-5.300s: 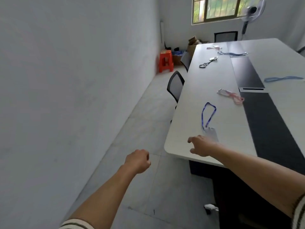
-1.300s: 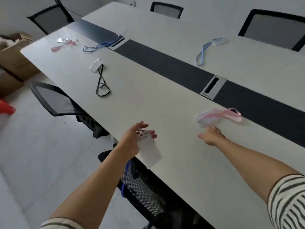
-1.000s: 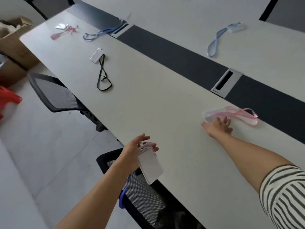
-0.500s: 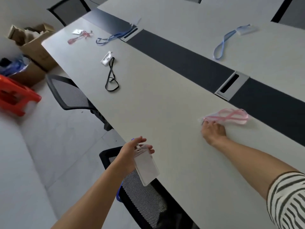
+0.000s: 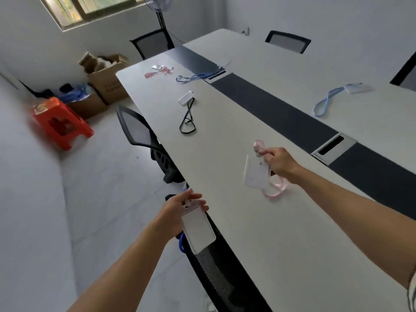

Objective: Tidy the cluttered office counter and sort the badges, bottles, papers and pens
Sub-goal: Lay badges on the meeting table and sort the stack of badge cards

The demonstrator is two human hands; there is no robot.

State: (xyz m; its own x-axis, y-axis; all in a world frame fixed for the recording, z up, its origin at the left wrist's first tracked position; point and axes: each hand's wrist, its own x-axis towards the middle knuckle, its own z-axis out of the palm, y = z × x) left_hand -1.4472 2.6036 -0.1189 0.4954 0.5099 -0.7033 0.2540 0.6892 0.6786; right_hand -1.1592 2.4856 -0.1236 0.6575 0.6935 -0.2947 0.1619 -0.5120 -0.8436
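The right hand [image 5: 278, 164] pinched the pink-lanyard badge [image 5: 255, 174] at its clip, and the left hand [image 5: 180, 210] pinched the blue-lanyard badge [image 5: 198, 230] likewise. Both looked light, with floppy straps, so the clip seemed the surest hold.

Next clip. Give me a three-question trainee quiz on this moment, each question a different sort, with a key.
1. True or false: the right hand grips a badge with a pink strap.
2. The strap hanging below the clear badge in the left hand is: A black, B blue, C yellow.
3. How many lanyards lie loose on the table?
Key: 1 true. 2 B. 3 four: black lanyard, far pink lanyard, dark blue lanyard, light blue lanyard.
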